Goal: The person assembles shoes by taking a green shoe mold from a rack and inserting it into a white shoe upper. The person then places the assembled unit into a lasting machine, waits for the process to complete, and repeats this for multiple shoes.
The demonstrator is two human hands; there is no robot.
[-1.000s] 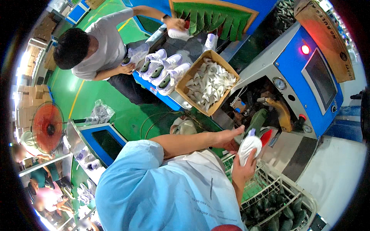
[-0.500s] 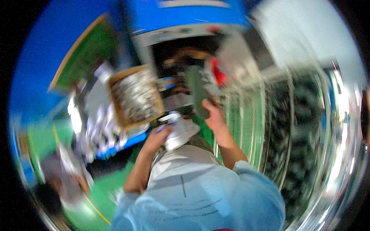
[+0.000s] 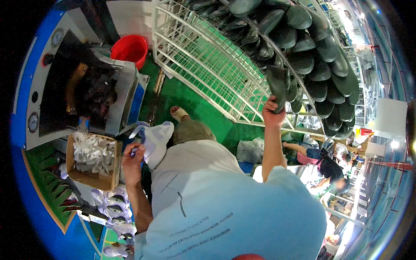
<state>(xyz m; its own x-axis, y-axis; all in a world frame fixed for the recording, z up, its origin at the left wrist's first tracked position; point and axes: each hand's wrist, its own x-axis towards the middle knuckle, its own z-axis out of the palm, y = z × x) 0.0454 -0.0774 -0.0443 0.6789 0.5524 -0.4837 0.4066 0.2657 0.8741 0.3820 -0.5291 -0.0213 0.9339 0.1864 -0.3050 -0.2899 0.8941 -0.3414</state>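
The left hand (image 3: 132,162) has its fingers bent nearly together, pinching a white shoe top (image 3: 157,143) near a corner of a brown box (image 3: 89,177). The right hand's (image 3: 274,116) fingers curl around one dark foot shape (image 3: 277,86) at the white rack's (image 3: 203,65) near edge, beside many other dark foot shapes (image 3: 302,61).

— What do you see beside the machine (image 3: 123,93)?
— A red bucket (image 3: 130,48). There is also a plastic bag (image 3: 250,151).
— And on the left?
— A cardboard box (image 3: 92,179), which contains white pieces (image 3: 92,151).
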